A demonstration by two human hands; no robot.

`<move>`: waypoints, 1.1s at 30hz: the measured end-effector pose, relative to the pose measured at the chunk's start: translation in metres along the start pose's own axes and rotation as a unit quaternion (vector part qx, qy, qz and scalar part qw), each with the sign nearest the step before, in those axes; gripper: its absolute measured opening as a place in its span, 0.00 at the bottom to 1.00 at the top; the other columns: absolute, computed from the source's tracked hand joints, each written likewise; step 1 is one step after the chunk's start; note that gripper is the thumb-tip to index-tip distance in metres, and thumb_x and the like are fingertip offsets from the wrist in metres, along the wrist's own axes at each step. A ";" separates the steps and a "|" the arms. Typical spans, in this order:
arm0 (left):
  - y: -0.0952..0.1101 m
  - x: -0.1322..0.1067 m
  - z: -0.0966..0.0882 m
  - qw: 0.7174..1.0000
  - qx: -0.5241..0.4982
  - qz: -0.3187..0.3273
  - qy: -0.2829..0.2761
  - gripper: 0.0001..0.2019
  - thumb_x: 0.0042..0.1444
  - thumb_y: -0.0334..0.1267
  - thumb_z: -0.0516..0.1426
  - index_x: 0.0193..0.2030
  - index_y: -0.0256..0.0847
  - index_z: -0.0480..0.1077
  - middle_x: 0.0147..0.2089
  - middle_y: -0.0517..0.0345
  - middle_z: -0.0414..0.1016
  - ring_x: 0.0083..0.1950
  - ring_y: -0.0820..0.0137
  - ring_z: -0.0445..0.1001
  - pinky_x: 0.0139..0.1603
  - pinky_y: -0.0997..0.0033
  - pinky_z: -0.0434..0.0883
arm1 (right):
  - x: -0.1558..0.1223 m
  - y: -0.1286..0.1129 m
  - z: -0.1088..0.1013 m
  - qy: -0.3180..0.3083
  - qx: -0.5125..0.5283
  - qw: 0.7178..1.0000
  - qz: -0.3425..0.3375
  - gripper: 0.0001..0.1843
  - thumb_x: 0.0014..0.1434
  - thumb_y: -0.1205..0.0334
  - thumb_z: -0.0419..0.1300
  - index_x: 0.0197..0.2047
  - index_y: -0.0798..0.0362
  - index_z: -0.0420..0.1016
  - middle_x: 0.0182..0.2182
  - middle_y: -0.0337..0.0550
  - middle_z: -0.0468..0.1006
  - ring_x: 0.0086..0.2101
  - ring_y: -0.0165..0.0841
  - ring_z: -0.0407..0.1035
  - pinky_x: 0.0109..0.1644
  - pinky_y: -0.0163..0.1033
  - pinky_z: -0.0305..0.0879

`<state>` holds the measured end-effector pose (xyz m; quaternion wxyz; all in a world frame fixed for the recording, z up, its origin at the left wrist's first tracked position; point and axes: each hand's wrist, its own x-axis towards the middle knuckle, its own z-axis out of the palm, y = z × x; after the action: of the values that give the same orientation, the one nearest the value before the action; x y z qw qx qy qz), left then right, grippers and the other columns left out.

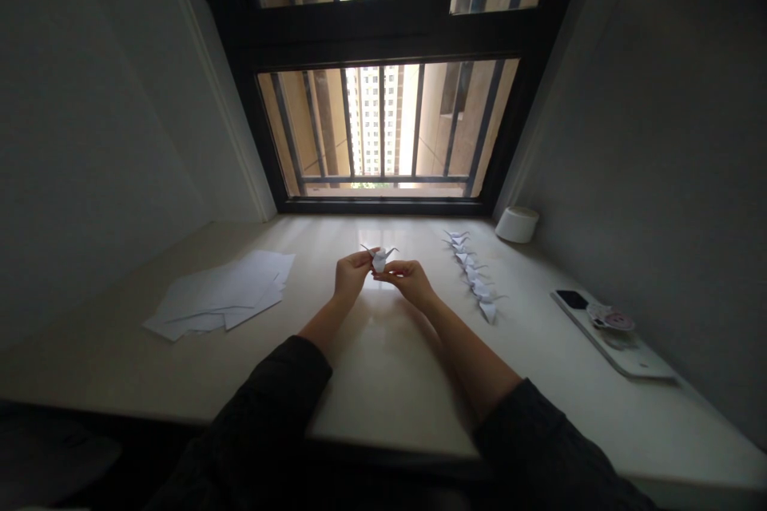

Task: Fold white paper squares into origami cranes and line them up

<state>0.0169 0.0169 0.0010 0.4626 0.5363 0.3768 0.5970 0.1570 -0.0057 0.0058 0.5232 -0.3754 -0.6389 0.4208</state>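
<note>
A small white folded paper crane (379,257) is held just above the pale tabletop (383,367), in front of the window. My left hand (351,271) pinches its left side with closed fingers. My right hand (408,278) grips it from the right and below, fingers curled. Both forearms reach forward from dark sleeves.
A loose stack of white paper sheets (223,299) lies to the left. A row of several finished paper cranes (473,275) runs along the right. A white roll (517,223) stands near the window corner. A phone (611,331) lies at the far right by the wall.
</note>
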 end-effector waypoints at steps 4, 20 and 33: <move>0.001 0.002 -0.001 1.000 -0.002 0.005 0.014 0.18 0.41 0.38 0.65 0.41 0.35 0.77 0.42 0.46 0.78 0.45 0.59 0.76 0.50 0.59 0.71 | 0.003 0.012 -0.003 -0.013 0.035 0.999 0.030 0.18 0.39 0.49 0.68 0.31 0.51 0.81 0.32 0.45 0.81 0.35 0.41 0.73 0.40 0.44 0.67; -0.001 -0.001 -0.001 0.995 0.064 0.071 0.019 0.16 0.43 0.39 0.64 0.42 0.40 0.77 0.44 0.52 0.78 0.49 0.59 0.75 0.54 0.59 0.68 | 0.004 -0.002 -0.029 0.151 -0.149 0.975 -0.059 0.14 0.50 0.48 0.62 0.34 0.47 0.79 0.34 0.43 0.79 0.37 0.36 0.70 0.37 0.39 0.64; 0.000 0.000 0.004 0.999 0.010 0.018 -0.025 0.18 0.40 0.39 0.66 0.40 0.36 0.77 0.41 0.48 0.79 0.44 0.60 0.77 0.50 0.61 0.71 | 0.006 -0.015 -0.047 0.102 -0.242 0.956 -0.129 0.06 0.50 0.52 0.65 0.28 0.44 0.80 0.30 0.41 0.79 0.38 0.39 0.67 0.45 0.45 0.62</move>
<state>0.0208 0.0172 0.0014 0.4556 0.5623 0.3617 0.5877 0.2021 0.0009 0.0262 0.5289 -0.4462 -0.7078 0.1419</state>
